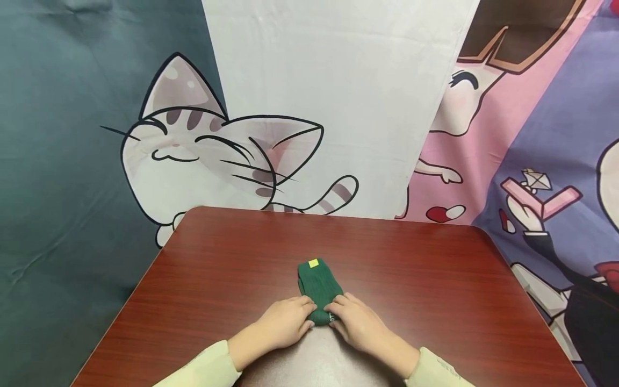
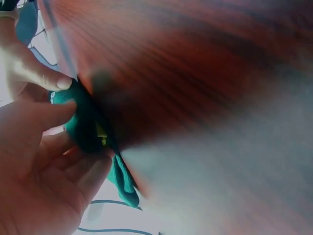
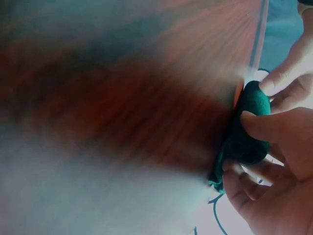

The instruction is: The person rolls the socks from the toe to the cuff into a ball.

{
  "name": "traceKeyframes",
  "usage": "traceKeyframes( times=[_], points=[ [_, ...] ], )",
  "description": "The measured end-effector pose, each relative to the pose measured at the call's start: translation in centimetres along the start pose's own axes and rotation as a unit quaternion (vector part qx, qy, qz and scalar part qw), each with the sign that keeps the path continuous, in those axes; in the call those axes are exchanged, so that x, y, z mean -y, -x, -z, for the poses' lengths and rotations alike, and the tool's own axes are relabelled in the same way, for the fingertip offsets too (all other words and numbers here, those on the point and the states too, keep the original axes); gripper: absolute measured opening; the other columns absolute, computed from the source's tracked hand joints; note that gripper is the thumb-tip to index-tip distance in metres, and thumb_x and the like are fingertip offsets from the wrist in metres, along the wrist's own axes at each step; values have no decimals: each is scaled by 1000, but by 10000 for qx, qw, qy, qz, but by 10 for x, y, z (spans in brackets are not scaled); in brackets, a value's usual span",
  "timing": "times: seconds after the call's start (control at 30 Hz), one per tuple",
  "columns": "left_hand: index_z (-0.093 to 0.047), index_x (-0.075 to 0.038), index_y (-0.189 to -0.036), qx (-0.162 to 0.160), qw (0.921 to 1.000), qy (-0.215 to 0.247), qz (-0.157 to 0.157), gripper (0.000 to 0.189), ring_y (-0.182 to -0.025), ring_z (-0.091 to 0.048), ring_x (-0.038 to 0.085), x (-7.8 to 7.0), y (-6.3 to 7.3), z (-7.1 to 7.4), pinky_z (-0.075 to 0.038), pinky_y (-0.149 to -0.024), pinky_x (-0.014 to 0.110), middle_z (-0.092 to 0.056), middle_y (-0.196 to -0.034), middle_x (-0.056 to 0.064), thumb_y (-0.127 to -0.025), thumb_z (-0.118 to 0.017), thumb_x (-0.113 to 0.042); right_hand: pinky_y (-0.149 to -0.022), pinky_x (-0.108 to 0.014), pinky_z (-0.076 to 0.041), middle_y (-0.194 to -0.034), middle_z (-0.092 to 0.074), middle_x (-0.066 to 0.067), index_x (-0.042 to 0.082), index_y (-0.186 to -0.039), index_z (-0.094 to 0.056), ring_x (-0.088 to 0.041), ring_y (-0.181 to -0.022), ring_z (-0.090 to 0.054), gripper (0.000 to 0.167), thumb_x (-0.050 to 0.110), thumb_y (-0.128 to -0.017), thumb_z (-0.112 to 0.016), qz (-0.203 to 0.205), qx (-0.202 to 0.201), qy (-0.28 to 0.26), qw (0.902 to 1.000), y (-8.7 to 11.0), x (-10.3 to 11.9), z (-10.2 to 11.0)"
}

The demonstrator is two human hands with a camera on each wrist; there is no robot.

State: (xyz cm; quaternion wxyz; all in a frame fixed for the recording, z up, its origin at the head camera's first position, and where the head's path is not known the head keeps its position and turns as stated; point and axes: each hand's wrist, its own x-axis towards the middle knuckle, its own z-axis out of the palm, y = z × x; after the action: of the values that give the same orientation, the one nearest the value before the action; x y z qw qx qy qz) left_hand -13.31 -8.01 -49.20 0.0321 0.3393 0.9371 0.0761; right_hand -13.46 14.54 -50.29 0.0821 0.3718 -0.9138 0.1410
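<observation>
A green knit bundle, seemingly a folded pair of socks (image 1: 319, 282), lies lengthwise on the table with a small yellow patch at its far end. Its near end is rolled into a thick tube, which shows end-on in the right wrist view. My left hand (image 1: 285, 322) pinches the left side of this roll, thumb on the near face and fingers over the top. On the opposite side my right hand (image 1: 360, 322) grips it the same way, beside some small white lettering. In the left wrist view, a loose green layer of the socks (image 2: 122, 183) extends beyond the fingers.
The reddish-brown wooden table (image 1: 232, 258) has rounded far corners and stretches out on all sides of the socks. Behind it hangs a cloth backdrop (image 1: 338, 80) printed with a cartoon cat and a cartoon figure.
</observation>
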Motion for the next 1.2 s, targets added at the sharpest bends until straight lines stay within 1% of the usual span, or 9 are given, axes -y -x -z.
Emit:
traceKeyframes(
  times=[0.13,0.27,0.4,0.5,0.7,0.8,1.0,1.1,1.2],
  points=[
    [-61,-13,-132,-117,9998,123,-119,40,-114,-65,16,2,3,0,-57,-88,33,-66,-126,1,-98,-68,-32,-78,-27,-51,-97,-60,7,11,-109,-73,-9,-89,-53,23,19,-88,-78,-228,144,-334,9991,0,-2,-1],
    [-59,-14,-127,-177,9994,285,-88,36,-111,-66,15,3,1,-1,-57,-85,33,-66,-121,0,-97,-70,-31,-76,-27,-50,-97,-58,7,9,-110,-73,-8,-88,-51,23,20,-90,-77,-413,314,-482,9975,-2,-4,-1],
    [-60,-16,-121,-175,9996,220,-12,32,-108,-67,15,3,-1,-1,-58,-83,33,-67,-116,-1,-95,-71,-31,-75,-28,-49,-97,-58,7,8,-111,-73,-8,-87,-51,24,22,-91,-75,-508,472,-551,9961,-4,-4,1],
    [-60,-16,-119,-196,9997,122,-32,32,-107,-67,15,3,-2,-2,-58,-83,32,-68,-115,-2,-94,-73,-31,-75,-28,-49,-98,-57,8,8,-111,-73,-6,-88,-50,24,22,-92,-74,-606,594,-705,9939,-5,-4,3],
    [-62,-16,-120,-316,9993,121,-150,34,-108,-66,14,3,-2,-3,-57,-83,32,-68,-115,-3,-92,-75,-31,-79,-29,-50,-98,-58,9,6,-111,-73,-5,-91,-52,25,23,-93,-74,-811,802,-1328,9846,-5,-6,7],
    [-64,-17,-123,-270,9987,388,-181,36,-109,-65,13,7,-3,-3,-57,-85,33,-67,-117,-4,-92,-75,-32,-81,-30,-50,-99,-59,10,6,-111,-74,-6,-92,-53,25,24,-93,-74,-966,873,-1661,9775,-5,-9,7],
    [-71,-21,-119,-69,9925,1216,51,27,-112,-64,11,17,-9,0,-55,-92,35,-68,-119,-8,-94,-72,-31,-79,-29,-48,-99,-55,11,7,-110,-74,-6,-92,-53,26,27,-93,-74,-1234,913,-2064,9663,-5,-11,7],
    [-72,-21,-117,7,9910,1333,113,23,-113,-62,11,17,-11,1,-54,-93,36,-67,-117,-9,-96,-70,-31,-78,-28,-48,-100,-54,11,8,-113,-73,-5,-91,-52,28,29,-93,-74,-1242,854,-2088,9663,-4,-12,6],
    [-72,-18,-113,-5,9898,1418,141,19,-110,-62,10,17,-13,1,-54,-92,35,-67,-113,-8,-97,-69,-29,-77,-27,-48,-102,-54,10,11,-117,-72,-4,-89,-52,30,26,-92,-75,-1072,631,-1955,9728,-1,-13,6]
  ],
)
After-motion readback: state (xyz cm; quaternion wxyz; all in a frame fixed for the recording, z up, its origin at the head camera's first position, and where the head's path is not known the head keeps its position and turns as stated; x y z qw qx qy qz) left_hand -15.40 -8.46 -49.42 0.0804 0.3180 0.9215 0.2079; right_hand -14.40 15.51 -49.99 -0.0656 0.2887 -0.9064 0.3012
